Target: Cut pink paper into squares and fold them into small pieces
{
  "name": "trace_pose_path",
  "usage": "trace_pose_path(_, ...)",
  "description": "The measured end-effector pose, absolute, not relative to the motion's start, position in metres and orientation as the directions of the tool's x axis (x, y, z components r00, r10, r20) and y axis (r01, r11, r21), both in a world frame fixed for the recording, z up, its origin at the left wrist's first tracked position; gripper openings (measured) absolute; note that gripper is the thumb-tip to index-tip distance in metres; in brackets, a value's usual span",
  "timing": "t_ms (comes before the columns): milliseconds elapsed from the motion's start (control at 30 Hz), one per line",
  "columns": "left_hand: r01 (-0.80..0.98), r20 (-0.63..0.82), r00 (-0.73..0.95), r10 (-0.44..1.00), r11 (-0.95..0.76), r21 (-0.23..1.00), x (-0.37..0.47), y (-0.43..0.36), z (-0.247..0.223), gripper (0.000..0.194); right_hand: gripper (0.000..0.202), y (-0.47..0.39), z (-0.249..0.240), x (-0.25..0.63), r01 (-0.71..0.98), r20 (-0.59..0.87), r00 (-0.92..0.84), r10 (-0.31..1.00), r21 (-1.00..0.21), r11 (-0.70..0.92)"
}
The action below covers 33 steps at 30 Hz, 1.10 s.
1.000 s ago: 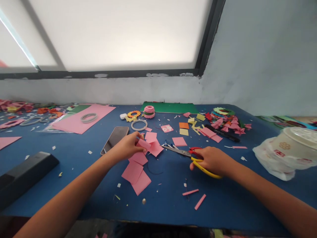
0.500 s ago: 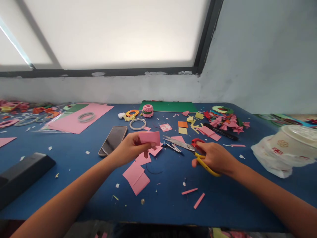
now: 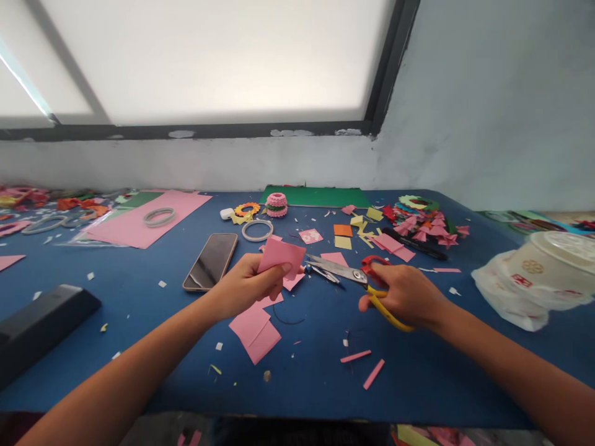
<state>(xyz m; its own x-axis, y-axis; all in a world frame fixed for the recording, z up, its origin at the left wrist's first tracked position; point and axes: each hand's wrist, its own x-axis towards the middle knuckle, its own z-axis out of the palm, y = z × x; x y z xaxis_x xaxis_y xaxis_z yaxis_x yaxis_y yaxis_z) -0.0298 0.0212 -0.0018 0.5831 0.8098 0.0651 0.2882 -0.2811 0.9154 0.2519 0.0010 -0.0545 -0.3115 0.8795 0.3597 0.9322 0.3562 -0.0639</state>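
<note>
Pinched between thumb and fingers, the left hand (image 3: pixel 267 282) clamps a pink paper piece (image 3: pixel 281 255), held above overlapping pink squares (image 3: pixel 255 328) on the blue tabletop (image 3: pixel 186 365). Through the red and yellow handles of the scissors (image 3: pixel 357 277), the right hand (image 3: pixel 400 294) has its own grip, the blades pointing toward the held paper. Beyond the left grip lies a roll of tape (image 3: pixel 257 230), with a phone (image 3: pixel 211 262) beside that wrist.

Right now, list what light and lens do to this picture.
Head view: the window glows nearly white, washed out; the phone carries pale reflections; shadows on the blue table are soft; the lidded cup looks stretched near the right edge, probably wide-angle distortion; the far-left paper pieces are soft, while the scissors read clearly.
</note>
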Motion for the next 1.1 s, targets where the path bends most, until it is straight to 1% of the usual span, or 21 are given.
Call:
trace_pose_path(67,0.28,0.056,0.576,0.816,-0.261,0.924,-0.029,0.02,-0.002,0.033,0.063,0.001,-0.054,0.252,0.929,0.374,-0.319,0.871,-0.056,0.365)
trace_pose_path(233,0.308,0.084,0.553,0.829,-0.296,0.904,-0.028,0.019,-0.002,0.04,0.064,0.001,-0.052,0.252,0.933,0.413,-0.294,0.862,-0.073,0.353)
trace_pose_path(333,0.305,0.093,0.548,0.831,-0.302,0.903,-0.027,0.018,-0.002,0.04,0.063,0.001,-0.052,0.252,0.939,0.441,-0.271,0.856,-0.074,0.335)
trace_pose_path(467,0.3,0.093,0.56,0.823,-0.306,0.904,-0.026,0.015,-0.003,0.035,0.063,0.0,-0.053,0.253,0.953,0.492,-0.256,0.832,-0.013,0.302)
trace_pose_path(567,0.305,0.064,0.59,0.805,-0.296,0.905,-0.024,0.012,-0.004,0.029,0.064,0.0,-0.053,0.254,0.952,0.528,-0.275,0.803,0.034,0.304)
trace_pose_path(733,0.31,0.047,0.577,0.816,-0.272,0.911,-0.019,0.007,-0.006,0.027,0.068,-0.002,-0.053,0.252,0.946,0.589,-0.304,0.749,0.091,0.312)
trace_pose_path(933,0.243,0.017,0.554,0.833,-0.181,0.953,-0.013,0.002,-0.011,0.021,0.068,-0.004,-0.053,0.249,0.944,0.641,-0.318,0.699,0.146,0.296)
trace_pose_path(1100,0.203,0.008,0.576,0.817,-0.153,0.967,-0.013,0.001,-0.013,0.023,0.067,-0.005,-0.053,0.249,0.94,0.65,-0.332,0.683,0.168,0.297)
